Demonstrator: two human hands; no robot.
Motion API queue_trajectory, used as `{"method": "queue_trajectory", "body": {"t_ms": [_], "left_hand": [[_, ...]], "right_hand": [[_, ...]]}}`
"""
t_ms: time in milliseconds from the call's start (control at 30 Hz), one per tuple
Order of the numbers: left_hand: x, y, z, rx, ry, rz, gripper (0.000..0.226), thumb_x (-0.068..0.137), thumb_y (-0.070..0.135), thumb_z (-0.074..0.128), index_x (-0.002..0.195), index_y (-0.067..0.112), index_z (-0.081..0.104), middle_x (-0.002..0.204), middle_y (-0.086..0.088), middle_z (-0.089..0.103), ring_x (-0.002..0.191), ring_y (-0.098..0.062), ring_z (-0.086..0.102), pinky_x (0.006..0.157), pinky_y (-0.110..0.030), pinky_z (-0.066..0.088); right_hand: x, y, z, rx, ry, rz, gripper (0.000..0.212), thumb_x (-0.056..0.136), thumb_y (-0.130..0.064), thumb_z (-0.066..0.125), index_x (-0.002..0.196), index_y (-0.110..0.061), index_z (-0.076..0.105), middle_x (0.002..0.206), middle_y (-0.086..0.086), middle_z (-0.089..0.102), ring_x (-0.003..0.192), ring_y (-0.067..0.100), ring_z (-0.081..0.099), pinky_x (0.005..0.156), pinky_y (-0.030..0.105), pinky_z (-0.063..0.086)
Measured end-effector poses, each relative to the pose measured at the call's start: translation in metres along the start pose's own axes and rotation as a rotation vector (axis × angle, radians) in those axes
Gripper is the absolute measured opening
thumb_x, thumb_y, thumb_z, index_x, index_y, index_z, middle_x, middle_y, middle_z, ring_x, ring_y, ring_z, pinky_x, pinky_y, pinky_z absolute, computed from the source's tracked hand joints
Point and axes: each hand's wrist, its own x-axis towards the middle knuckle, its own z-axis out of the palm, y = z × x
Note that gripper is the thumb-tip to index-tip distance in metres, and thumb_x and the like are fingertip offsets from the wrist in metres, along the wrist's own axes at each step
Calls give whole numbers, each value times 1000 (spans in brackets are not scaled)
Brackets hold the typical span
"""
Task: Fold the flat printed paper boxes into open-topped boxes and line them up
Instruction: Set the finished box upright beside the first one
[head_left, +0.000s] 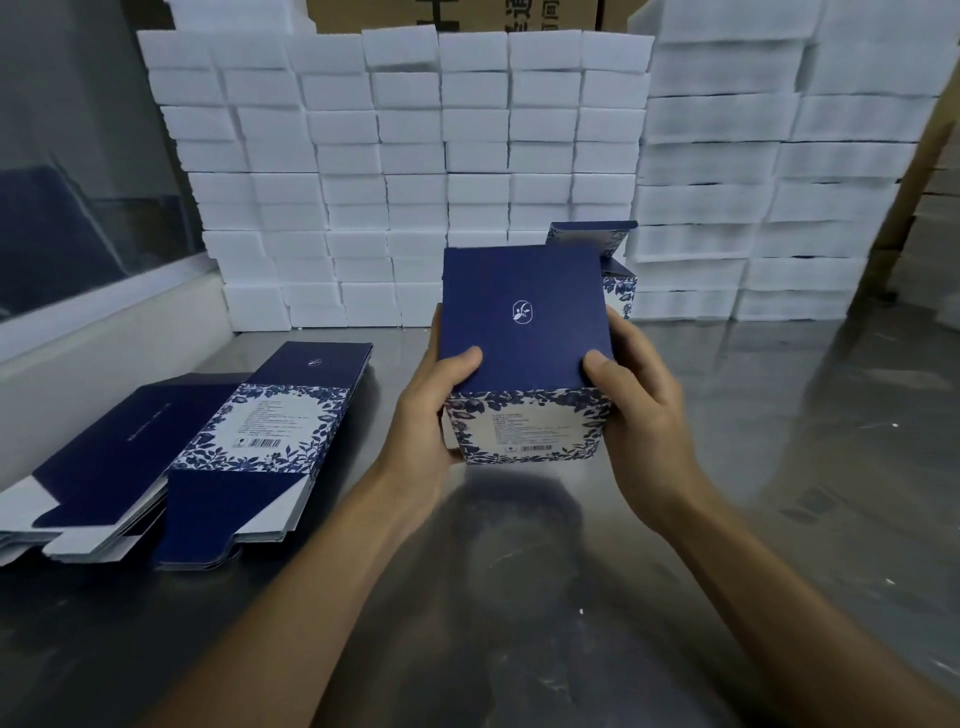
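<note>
A wall of white foam blocks (415, 171) spans the 10 to 2 o'clock positions at the back of the reflective metal table (779, 467), with brown cartons visible above it. A second, assembled printed box (615, 260) stands at 1 o'clock against the foam, partly hidden behind the held box. Two overlapping stacks of flat printed blanks (249, 447) lie at 8 to 9 o'clock on the table, well apart from the hands; their long axes run from lower left to upper right.

The held box (524, 353) is matte paperboard, square-edged and cuboid. Its upper face is plain navy with a small white oval emblem; the face toward the camera is white with a blue floral border, fine print and a barcode.

The box is held above the table centre, at about 12 o'clock from the person. Its long axis runs away from the camera and slightly upward (the far end cannot be seen).

The left hand (421, 431) grips the left side, thumb pressed flat on the navy face. The right hand (639, 415) grips the right side likewise, fingers curled behind the box.
</note>
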Motion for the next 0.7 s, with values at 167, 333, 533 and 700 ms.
{"method": "queue_trajectory", "body": {"t_ms": [167,333,533,700], "left_hand": [[-1,-8,1,-58,112,-37,63,80,34,59,139,14,51,130,-14,65,119,-35,62,102,-57,48],[-2,-9,10,-29,215,148,68,79,34,65,143,26,43,135,-4,62,126,-26,58,111,-57,39],[-6,-18,28,62,213,192,75,79,30,65,148,24,35,139,-6,58,125,-25,58,108,-51,45],[-7,-18,30,80,119,104,86,71,39,66,148,11,38,141,-16,55,123,-29,59,92,-36,52]], "right_hand": [[-2,1,6,-130,150,-32,36,90,-33,67,120,-14,63,110,-4,74,106,12,69,86,24,54],[-10,5,19,-237,298,342,84,59,-88,63,126,-37,54,132,-14,59,123,10,56,104,55,46],[-20,8,31,-22,125,356,96,53,-65,84,134,-49,34,121,-24,66,105,8,71,78,49,58],[-17,7,28,-3,117,311,84,55,-52,85,126,-39,42,113,-18,71,102,12,72,87,50,56]]}}
